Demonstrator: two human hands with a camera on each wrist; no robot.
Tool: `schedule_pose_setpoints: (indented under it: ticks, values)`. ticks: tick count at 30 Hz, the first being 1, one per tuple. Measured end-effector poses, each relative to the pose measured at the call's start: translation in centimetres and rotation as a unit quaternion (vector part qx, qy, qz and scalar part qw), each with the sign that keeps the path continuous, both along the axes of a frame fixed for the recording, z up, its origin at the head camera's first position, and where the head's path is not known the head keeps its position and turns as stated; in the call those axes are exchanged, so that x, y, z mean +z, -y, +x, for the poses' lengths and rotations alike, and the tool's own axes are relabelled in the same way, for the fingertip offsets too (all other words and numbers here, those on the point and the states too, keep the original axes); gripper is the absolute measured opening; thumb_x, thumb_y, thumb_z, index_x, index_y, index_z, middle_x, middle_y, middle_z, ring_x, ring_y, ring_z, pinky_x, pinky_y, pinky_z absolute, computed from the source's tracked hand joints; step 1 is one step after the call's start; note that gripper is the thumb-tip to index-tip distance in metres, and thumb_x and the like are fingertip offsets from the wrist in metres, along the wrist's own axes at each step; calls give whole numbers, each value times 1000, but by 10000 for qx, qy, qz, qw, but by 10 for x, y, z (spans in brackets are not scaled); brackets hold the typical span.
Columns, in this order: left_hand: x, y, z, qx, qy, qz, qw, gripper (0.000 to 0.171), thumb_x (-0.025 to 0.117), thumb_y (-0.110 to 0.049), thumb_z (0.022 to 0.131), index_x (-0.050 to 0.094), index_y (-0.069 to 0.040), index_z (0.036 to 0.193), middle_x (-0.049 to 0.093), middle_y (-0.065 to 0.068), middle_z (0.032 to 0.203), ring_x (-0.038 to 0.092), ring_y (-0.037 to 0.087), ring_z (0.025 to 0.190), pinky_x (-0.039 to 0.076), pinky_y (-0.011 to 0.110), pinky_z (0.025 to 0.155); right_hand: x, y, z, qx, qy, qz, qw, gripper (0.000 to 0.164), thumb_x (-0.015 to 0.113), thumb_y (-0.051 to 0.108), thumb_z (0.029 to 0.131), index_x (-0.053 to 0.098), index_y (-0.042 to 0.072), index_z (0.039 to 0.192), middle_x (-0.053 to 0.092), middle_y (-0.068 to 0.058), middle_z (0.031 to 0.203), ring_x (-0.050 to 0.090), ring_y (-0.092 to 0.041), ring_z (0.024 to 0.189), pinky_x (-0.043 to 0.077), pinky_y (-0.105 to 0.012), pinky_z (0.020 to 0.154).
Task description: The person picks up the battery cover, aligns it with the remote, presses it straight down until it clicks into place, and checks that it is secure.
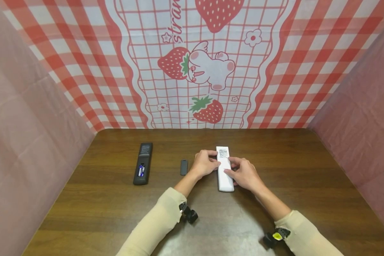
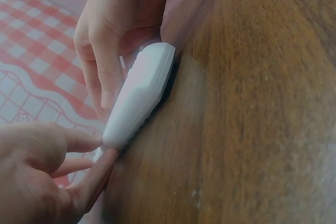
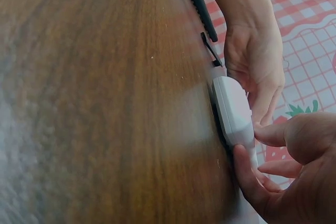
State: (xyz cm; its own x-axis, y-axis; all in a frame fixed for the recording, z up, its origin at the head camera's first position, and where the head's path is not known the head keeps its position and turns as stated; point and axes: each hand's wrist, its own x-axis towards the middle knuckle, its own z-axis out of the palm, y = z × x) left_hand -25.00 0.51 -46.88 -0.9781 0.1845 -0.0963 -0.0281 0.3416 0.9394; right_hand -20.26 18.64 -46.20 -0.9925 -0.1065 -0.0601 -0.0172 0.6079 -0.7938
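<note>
A white remote control [image 1: 225, 174] lies back side up on the table, printed label at its far end. My left hand [image 1: 204, 164] holds its left edge near the label, thumb and fingertips at the side. From the right, my right hand [image 1: 245, 174] grips the remote, its thumb on the back and its fingers along the right edge. The left wrist view shows the white remote [image 2: 139, 95] from its near end, between both hands. To the left of my left hand lies a small dark grey battery cover [image 1: 184, 167].
Farther left lies a black remote control [image 1: 143, 163], its battery compartment uncovered with blue-and-silver batteries [image 1: 141, 170] inside. A red-checked strawberry cloth [image 1: 204, 71] hangs behind the wooden table [image 1: 99, 213]. Pink cloth walls [image 1: 32, 124] stand at both sides.
</note>
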Motion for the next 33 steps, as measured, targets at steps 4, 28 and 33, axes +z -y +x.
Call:
schedule_pose_setpoints:
  ticks: [4,28,33]
  values:
    - [1,0,0,-61,21,46,10000,43,80,5,97,75,5,139,85,27,108,85,27,91,72,24,74,0,-1,0,9,-28,-20,10000,55,79,8,103,62,-10,152,71,-30,122,70,-10,69,68,-32,55]
    - [10,14,-3,-144,-338,-545,9978,33,80,-9,103,80,-4,135,83,17,132,84,24,84,67,23,64,13,-5,-7,-10,-93,-62,9999,52,75,8,106,61,-7,154,72,-31,123,71,-14,64,67,-32,55]
    - [14,19,-2,-165,-393,-533,9977,33,79,-9,104,79,-3,136,82,18,135,85,28,89,67,24,67,18,-8,-9,-5,-195,-18,9998,53,75,8,105,61,-7,154,72,-31,121,70,-14,59,67,-34,54]
